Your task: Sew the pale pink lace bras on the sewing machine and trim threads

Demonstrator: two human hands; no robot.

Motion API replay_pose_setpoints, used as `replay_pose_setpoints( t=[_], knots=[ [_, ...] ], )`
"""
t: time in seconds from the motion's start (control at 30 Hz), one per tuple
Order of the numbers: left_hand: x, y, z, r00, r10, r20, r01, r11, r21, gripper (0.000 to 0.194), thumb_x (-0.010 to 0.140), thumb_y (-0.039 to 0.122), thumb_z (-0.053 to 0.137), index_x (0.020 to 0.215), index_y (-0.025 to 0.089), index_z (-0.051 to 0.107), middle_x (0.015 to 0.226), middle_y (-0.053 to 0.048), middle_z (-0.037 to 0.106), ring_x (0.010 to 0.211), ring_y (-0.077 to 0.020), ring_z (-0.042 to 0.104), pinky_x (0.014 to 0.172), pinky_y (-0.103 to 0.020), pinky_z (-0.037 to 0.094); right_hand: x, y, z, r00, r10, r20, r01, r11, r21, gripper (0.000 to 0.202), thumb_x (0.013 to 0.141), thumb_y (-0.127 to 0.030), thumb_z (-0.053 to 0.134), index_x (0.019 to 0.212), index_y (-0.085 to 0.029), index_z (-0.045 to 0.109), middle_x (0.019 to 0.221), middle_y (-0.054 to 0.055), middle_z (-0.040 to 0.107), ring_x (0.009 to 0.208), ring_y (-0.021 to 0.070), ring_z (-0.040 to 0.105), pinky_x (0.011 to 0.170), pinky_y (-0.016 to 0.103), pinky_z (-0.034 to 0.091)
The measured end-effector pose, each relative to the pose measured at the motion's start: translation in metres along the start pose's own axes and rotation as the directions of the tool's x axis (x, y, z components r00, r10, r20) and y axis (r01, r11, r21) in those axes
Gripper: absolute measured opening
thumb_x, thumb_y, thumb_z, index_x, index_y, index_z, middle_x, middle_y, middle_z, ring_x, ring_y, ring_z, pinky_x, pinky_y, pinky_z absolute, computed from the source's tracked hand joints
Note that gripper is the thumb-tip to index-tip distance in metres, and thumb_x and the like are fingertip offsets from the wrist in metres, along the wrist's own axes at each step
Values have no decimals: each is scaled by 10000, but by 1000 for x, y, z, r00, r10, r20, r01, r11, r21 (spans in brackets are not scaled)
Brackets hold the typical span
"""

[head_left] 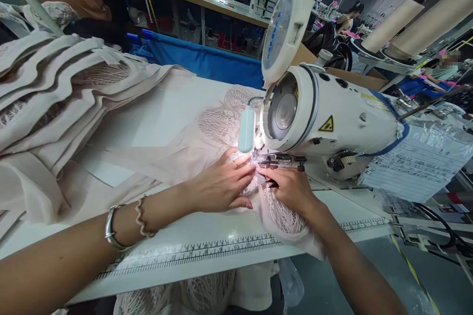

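My left hand [225,182] lies flat with fingers stretched out on pale pink lace fabric [219,125], left of the needle area of a white sewing machine [332,108]. It wears a ring, and a silver bangle and a wavy band circle the wrist. My right hand [290,187] is closed at the fabric's edge, thumb and index finger by the lit presser foot [258,157]. A small dark object [272,183] shows under its fingers; its kind is unclear. The lace hangs over the table's front edge below this hand. The needle itself is lost in the glare.
A pile of pale garment pieces [66,93] covers the table's left side. A printed ruler [207,251] runs along the front edge. A small lamp [247,130] hangs beside the machine head, whose round cover [288,24] stands raised. Thread cones [391,24] stand behind.
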State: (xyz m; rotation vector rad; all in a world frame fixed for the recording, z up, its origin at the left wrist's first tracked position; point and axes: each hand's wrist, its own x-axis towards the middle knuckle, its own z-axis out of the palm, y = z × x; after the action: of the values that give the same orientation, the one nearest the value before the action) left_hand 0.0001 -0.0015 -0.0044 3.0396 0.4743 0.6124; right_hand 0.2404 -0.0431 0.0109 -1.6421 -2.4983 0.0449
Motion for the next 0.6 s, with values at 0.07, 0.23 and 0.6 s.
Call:
replay_pose_setpoints(
  t=[0.07,0.23,0.6],
  knots=[
    [0,0,0,1000,1,12,-1,1000,7,604,1040,609,342,1118,111,674,1201,-174,678,1172,-354,593,1072,-563,283,0,1,0,1000,-2,-4,2,1000,10,567,776,-64,582,1263,-320,720,1054,-5,810,955,197,733,736,266,524],
    [0,-1,-1,1000,-17,23,16,999,44,646,1049,619,257,1181,119,643,1164,-175,705,1187,-349,595,1108,-576,231,3,4,0,999,5,36,-7,999,48,613,794,-50,561,1338,-310,672,1076,15,804,993,212,727,791,292,547],
    [0,-6,-3,998,-36,43,35,999,19,679,1046,634,247,1258,100,608,1212,-182,689,1153,-328,606,1133,-587,190,9,13,11,998,-24,58,17,993,113,541,846,-43,481,1258,-311,709,1019,-9,798,950,199,701,896,312,520]
  ],
)
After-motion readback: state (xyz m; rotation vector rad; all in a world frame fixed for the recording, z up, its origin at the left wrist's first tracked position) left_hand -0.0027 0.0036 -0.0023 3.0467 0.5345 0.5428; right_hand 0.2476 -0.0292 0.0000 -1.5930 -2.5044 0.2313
